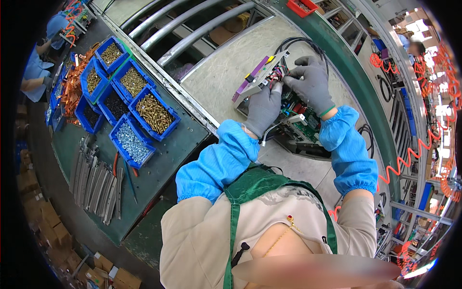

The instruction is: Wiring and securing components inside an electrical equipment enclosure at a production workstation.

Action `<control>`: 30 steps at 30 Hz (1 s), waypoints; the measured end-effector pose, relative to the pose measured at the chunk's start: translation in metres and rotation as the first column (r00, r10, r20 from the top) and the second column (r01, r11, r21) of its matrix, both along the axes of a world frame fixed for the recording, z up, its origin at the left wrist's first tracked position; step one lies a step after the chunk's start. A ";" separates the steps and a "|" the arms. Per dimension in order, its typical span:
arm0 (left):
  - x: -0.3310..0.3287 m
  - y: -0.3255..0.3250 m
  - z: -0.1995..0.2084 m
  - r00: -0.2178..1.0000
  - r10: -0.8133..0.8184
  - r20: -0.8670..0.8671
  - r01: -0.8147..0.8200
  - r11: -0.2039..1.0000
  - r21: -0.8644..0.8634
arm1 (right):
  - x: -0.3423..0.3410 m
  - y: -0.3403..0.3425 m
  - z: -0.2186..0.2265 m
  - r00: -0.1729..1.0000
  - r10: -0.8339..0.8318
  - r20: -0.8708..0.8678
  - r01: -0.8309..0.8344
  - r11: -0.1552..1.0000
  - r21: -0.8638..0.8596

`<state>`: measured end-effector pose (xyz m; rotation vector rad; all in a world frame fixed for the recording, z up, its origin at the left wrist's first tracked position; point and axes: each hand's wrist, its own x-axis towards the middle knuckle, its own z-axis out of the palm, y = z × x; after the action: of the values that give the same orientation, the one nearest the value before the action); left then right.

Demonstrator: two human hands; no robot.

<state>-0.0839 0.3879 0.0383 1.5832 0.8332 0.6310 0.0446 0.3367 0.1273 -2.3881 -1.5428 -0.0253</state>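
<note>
An electrical unit with a metal casing and green circuit boards (pixel 308 129) lies in front of me, its inside exposed. At its far left side a tilted grey panel with a purple strip (pixel 252 75) stands up, and thin coloured wires (pixel 275 74) run behind it. My left hand (pixel 263 108), in a grey glove, is closed beside the panel; what its fingertips grip is partly hidden. My right hand (pixel 312 85), gloved likewise, has its thumb and fingers pinched at the wires from the right. Thick black cables (pixel 308 41) loop beyond the right hand.
Left of me, a green bench (pixel 108 225) carries blue bins of brass screws (pixel 155 113), silver nuts (pixel 132 143) and black fasteners (pixel 115 104). Metal strips (pixel 98 185) and copper pieces (pixel 83 79) lie beside them. A roller conveyor (pixel 192 36) crosses beyond; another person's arm (pixel 33 84) shows far left.
</note>
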 end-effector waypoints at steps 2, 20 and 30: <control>0.000 0.000 -0.004 1.000 0.017 -0.009 -0.016 1.000 0.018 | -0.001 0.000 0.001 0.998 0.026 0.062 -0.030 0.998 0.057; 0.000 -0.004 -0.016 0.967 0.056 0.250 0.035 0.938 -0.345 | -0.007 0.001 -0.009 0.993 -0.013 -0.115 0.020 0.998 0.062; -0.007 -0.003 -0.002 0.930 0.077 0.358 0.086 0.904 -0.419 | -0.007 0.011 0.006 1.000 -0.018 -0.021 0.015 0.987 -0.162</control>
<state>-0.0909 0.3854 0.0364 1.0223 0.6296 0.6621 0.0374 0.3473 0.1330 -2.5160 -1.5700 0.1276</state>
